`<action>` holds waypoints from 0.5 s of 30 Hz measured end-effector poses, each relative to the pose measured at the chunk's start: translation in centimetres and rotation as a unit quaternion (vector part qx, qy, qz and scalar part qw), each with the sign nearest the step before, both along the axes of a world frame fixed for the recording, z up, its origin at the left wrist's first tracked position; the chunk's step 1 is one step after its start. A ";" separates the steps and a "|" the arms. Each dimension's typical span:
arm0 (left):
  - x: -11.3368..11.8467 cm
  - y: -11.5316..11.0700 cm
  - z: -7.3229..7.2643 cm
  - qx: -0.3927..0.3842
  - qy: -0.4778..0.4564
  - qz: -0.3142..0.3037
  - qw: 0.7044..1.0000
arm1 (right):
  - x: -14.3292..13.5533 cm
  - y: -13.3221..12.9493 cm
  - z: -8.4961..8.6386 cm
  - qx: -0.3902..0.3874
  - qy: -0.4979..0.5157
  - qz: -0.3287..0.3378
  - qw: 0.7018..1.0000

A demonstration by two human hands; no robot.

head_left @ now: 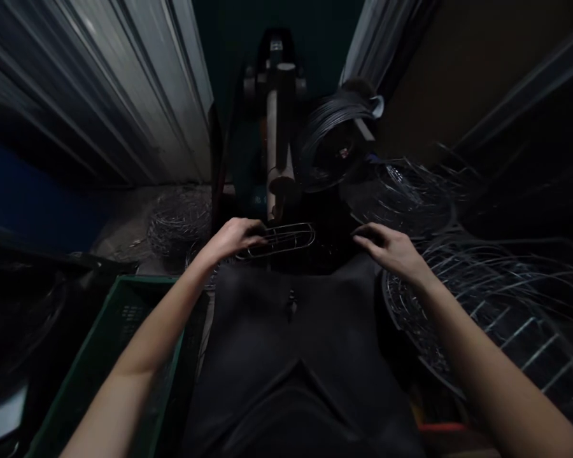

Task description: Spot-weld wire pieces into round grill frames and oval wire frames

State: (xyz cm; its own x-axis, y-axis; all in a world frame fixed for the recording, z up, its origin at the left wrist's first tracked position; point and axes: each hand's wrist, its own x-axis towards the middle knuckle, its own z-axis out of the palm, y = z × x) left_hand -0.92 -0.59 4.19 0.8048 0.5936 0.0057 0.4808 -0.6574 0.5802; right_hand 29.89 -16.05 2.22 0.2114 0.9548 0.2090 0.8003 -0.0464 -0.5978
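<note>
Oblong frame of thin, silvery wire with rounded end [289, 240]: mid-view, in the air just past the near edge of the dark lap cloth [296, 362]. Long axis runs roughly nine to three o'clock, tipped slightly so the free rounded end points a bit above three.

Left hand [239, 236]: at the frame's nine o'clock end, thumb and fingers closed on it. Right hand [386, 248]: at three o'clock, apart from the frame; fingers curved, slim gap between thumb and forefinger.

Twelve o'clock, just beyond the frame: dark green machine [249, 172] with a pale upright bar [272, 140]. Light lettering low on the machine's body, maybe starting with "R", rest too dim to read. Small pale label [276, 45] near its top, unreadable.

One o'clock: round coil of grey metal wire [332, 117]; a small red-and-white patch [344, 153] shows inside its ring, illegible. Two o'clock: loose heap of shiny wire [405, 184]. Four o'clock: round dark basin [401, 327] of bent wire pieces, partly behind right forearm.

Nine o'clock: tangled wire bundle [179, 219] on the floor. Eight: green plastic crate [88, 362], partly behind left forearm. Ten to eleven: grey corrugated panel [138, 76].
</note>
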 end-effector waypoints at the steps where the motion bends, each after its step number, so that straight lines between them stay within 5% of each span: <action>1: -0.7 -0.9 -0.5 -0.018 -0.017 0.010 1.000 | 0.1 -1.0 -0.4 -0.006 0.003 0.006 1.000; 9: -1.9 -4.2 -6.7 -0.190 -0.006 0.011 0.982 | -3.2 -3.6 -3.7 -0.078 -0.050 0.140 0.986; 15: -0.8 -4.0 -6.9 -0.098 0.018 -0.007 0.995 | -4.2 -3.3 -5.7 -0.084 -0.065 0.164 0.981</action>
State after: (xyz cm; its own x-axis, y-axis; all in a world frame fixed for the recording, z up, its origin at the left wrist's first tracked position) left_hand -1.76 -4.64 -2.74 0.8109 0.5686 -0.1381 0.4949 -0.5407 0.6802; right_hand 25.69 -19.34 -3.44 -0.1307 0.9902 0.0486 0.8576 0.1375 -0.4957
